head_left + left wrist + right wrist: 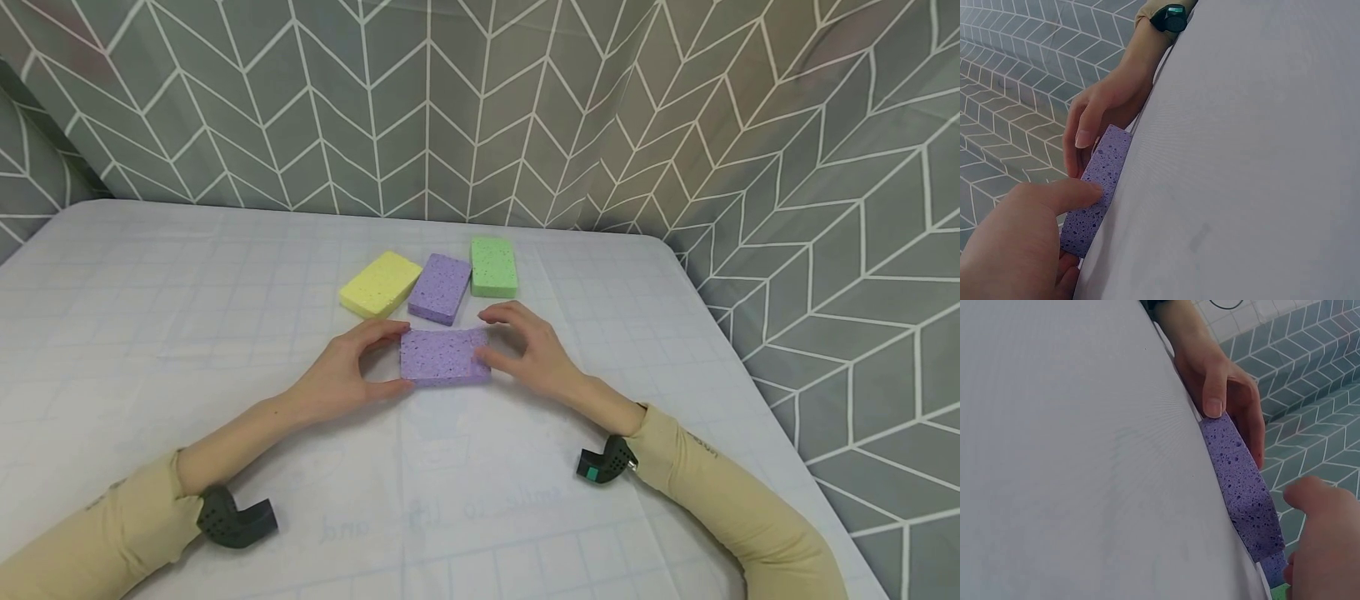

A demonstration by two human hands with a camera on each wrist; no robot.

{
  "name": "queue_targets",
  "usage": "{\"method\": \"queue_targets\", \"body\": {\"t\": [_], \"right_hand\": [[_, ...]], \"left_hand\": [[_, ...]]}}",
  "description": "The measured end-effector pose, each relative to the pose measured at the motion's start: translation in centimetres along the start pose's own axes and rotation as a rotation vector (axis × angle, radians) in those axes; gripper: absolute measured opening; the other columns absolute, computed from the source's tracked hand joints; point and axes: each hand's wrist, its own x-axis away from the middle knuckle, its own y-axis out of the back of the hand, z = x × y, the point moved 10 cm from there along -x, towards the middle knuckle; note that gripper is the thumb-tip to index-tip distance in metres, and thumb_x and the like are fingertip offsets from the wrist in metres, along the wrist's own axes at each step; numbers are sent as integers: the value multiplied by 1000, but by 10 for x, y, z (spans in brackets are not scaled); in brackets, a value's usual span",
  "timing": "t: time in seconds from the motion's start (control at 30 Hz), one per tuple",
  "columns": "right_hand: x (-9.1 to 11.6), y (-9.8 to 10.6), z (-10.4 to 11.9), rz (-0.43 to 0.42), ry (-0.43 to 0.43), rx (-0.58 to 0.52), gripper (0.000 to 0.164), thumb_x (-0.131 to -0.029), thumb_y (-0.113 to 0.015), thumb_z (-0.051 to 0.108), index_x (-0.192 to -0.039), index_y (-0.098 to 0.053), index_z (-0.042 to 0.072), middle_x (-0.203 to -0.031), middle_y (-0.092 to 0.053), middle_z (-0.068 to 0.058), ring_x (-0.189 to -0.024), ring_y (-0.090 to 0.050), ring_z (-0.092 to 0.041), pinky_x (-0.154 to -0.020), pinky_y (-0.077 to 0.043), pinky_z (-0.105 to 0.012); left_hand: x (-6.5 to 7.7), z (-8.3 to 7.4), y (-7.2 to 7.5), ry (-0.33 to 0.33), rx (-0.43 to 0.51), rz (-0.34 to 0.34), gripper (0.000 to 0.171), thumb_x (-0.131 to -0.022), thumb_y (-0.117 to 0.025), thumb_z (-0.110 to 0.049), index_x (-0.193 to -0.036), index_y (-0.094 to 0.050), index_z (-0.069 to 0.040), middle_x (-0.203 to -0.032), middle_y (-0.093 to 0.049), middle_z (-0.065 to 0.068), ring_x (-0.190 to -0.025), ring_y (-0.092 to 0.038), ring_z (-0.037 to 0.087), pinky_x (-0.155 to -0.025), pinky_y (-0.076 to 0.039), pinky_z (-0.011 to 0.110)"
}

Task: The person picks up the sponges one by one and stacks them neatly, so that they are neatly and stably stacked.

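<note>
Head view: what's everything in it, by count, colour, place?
Yellow rectangular sponge: one, yellow, back row left.
Purple rectangular sponge: one, purple, back row middle.
Green rectangular sponge: one, green, back row right.
Lilac rectangular sponge: one, lilac, in front.
White tablecloth: one, white, under sponges.
Chevron fabric hanging: count unclear, grey-white, beyond tablecloth.
Beige sleeves: two, beige, left and right.
Black wrist cameras: two, black, at sleeves.
Left hand: one, gripping lilac sponge's left end.
Right hand: one, at its right end.
</note>
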Motion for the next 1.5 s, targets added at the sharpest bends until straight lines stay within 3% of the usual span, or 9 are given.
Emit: {"method": "queue_targets", "body": {"t": [0.43, 0.6, 1.17, 1.5], "right_hand": [[-5, 15, -10, -154, -34, 79, 44, -83, -81, 16, -120, -64, -2, -116, -65, -15, -112, -62, -25, -97, -53, -46], [-6, 20, -14, -191, -60, 119, 46, -82, -82, 18, -120, -64, -1, -116, -65, -12, -111, -62, -26, -96, -53, -47], [-11, 32, -31, -287, -143, 160, 49, -84, -81, 22, -122, -61, -1, -120, -62, -13, -113, -58, -27, -98, -51, -46], [-20, 34, -43, -302, -252, 176, 51, -85, -80, 23, -125, -59, -2, -121, -59, -15, -114, -56, -29, -103, -47, -43]], "left_hand": [[0, 1, 1, 8, -8, 2, 70, -77, -87, -18, -138, -55, -5, -135, -58, 7, -127, -57, 27, -109, -47, 44], [0, 3, 1, 14, -1, 6, 71, -77, -87, -19, -139, -55, -5, -136, -58, 8, -127, -57, 28, -109, -48, 44], [-1, 3, 1, 31, -2, 10, 72, -76, -88, -18, -139, -55, -6, -136, -57, 5, -128, -57, 24, -110, -47, 38], [-1, 3, 1, 11, 4, -4, 71, -76, -88, -17, -138, -55, -5, -135, -58, 8, -127, -58, 27, -109, -47, 42]]}}
